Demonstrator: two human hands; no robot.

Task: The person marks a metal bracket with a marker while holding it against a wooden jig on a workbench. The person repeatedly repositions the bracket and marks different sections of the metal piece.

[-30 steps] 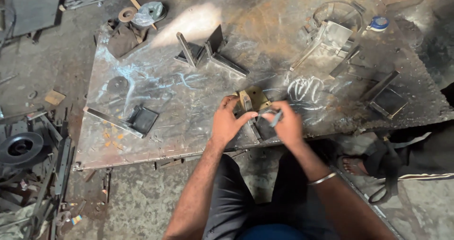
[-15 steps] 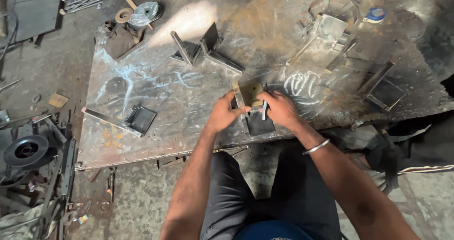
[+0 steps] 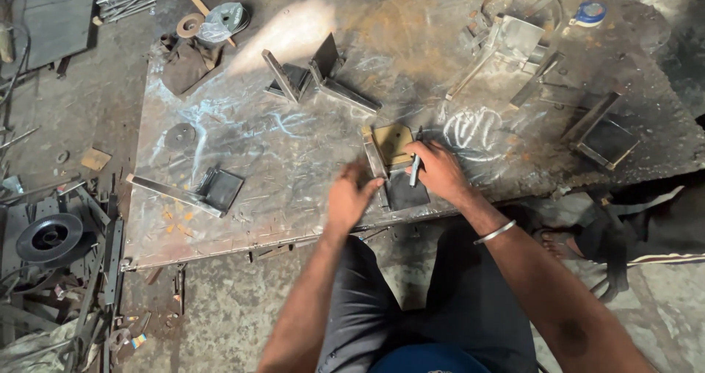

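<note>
Right hand (image 3: 439,169) closed on small metal rod (image 3: 415,172), resting on plate (image 3: 394,142) at counter (image 3: 294,153) near edge. Left hand (image 3: 352,197) at its 8 o'clock, fingers apart, blurred, by angle bar (image 3: 374,156). Plate likely stiff, heavy, sharp-edged; grip by flat sides.

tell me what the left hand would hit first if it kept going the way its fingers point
Probably the upright steel bar of the small bracket just ahead of the left hand, beside the yellowish plate; depth is hard to judge from above.
</note>
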